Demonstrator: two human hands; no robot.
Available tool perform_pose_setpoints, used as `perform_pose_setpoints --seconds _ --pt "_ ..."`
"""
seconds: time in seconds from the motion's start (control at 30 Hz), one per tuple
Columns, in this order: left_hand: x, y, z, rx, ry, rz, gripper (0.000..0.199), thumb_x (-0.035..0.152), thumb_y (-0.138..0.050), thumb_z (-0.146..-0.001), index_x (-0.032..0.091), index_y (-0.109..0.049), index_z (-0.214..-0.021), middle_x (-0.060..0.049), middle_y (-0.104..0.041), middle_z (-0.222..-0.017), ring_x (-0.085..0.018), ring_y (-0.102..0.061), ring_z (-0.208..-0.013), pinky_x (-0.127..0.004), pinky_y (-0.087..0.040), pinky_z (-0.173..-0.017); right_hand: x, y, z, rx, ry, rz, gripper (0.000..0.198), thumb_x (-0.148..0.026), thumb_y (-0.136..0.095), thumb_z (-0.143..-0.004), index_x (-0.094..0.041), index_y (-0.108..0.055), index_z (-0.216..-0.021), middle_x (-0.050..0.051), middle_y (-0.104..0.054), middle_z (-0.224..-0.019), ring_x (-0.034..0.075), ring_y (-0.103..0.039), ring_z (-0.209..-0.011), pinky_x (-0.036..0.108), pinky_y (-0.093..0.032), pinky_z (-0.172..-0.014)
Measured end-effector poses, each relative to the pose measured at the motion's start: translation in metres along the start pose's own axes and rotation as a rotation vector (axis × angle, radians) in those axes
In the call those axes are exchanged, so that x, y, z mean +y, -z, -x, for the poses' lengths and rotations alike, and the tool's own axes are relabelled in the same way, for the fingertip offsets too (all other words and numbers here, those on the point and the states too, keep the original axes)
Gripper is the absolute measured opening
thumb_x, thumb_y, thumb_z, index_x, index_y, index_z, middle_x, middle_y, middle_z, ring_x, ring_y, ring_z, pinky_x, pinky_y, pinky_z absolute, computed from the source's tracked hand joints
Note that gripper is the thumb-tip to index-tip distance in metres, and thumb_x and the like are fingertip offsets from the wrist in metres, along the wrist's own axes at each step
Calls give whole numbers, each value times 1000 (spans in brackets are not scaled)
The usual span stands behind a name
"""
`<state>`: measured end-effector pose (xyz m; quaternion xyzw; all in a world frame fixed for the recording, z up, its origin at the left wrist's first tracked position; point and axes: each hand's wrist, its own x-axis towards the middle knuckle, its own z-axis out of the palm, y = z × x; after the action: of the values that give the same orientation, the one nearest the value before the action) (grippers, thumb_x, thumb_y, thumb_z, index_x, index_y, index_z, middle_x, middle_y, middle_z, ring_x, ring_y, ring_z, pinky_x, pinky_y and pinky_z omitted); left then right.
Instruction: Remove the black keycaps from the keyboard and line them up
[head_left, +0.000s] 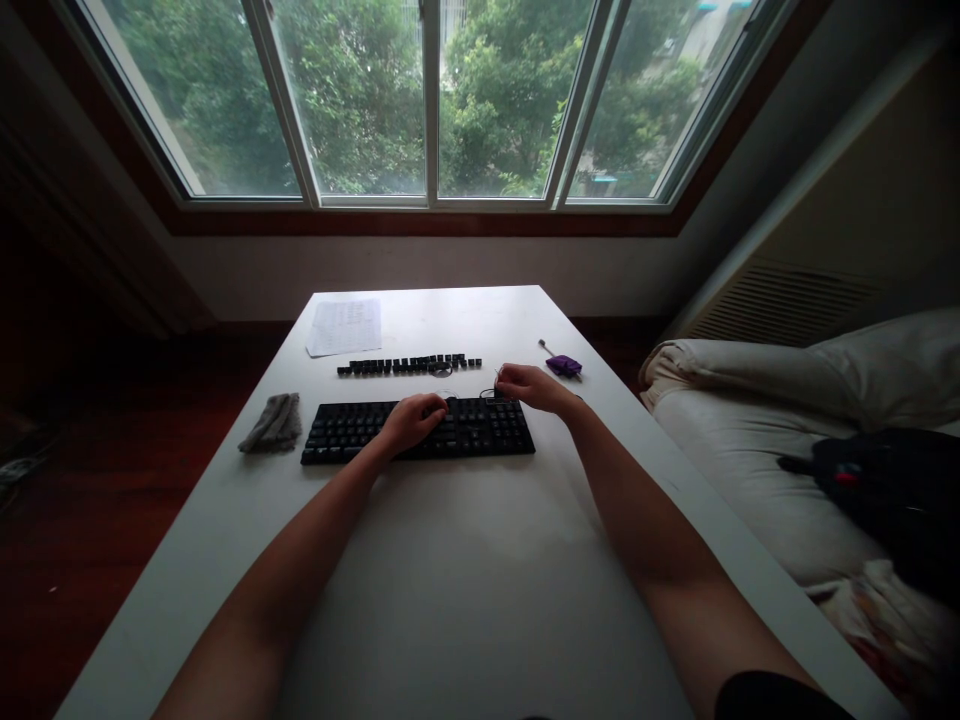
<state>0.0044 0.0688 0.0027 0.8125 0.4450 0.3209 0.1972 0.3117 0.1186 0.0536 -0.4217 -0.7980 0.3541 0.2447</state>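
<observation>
A black keyboard (pixel 491 428) lies flat across the white table, with several keycaps off its upper right part. My left hand (pixel 411 422) rests over its middle, fingers curled together near the back edge; what they hold, if anything, is too small to make out. Above the keyboard's right back edge, my right hand (pixel 531 388) is closed in a pinch on a thin wire tool (pixel 496 374) that looks like a keycap puller. Behind the keyboard, loose black keycaps (pixel 409 364) stand in rows, with a small round object (pixel 441 372) at their near side.
A grey cloth or glove (pixel 272 424) lies left of the keyboard. At the right are a purple brush-like item (pixel 562 366) and its pale stick end. A printed paper sheet (pixel 345 326) occupies the far left corner. A sofa (pixel 750 450) with a dark bag (pixel 892 480) borders the table's right side.
</observation>
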Motion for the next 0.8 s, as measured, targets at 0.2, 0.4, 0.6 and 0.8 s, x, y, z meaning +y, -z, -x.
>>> perform_pose_setpoints --seconds 0.2,0.4,0.6,0.8 --pt "1 1 0 -1 -5 0 16 30 -57 -90 23 -70 -98 -2 -71 -90 -17 -61 -78 -28 -46 -73 -13 9 9 -131 -27 44 19 -34 -61 -82 -19 -63 -94 1 -65 -76 16 -59 -70 27 -45 -65" --pt "2 2 0 -2 -6 7 17 30 -57 -90 23 -70 -98 -2 -71 -90 -16 -61 -77 -28 -47 -74 -13 10 9 -159 -18 -20 24 -28 -57 -82 -18 -67 -102 3 -65 -83 14 -60 -71 26 -47 -64" --pt "3 2 0 -5 -7 8 18 31 -57 -90 23 -70 -98 -2 -71 -90 -16 -61 -76 -28 -47 -75 -1 6 6 -120 -27 -69 27 -33 -58 -84 -19 -70 -104 4 -64 -89 13 -60 -69 25 -51 -63" --pt "2 1 0 -10 3 -7 18 31 -56 -90 23 -70 -99 -2 -71 -89 -16 -60 -75 -28 -47 -74 -1 5 5 -113 -13 -59 27 -34 -58 -85 -19 -72 -104 4 -64 -89 13 -60 -69 26 -50 -64"
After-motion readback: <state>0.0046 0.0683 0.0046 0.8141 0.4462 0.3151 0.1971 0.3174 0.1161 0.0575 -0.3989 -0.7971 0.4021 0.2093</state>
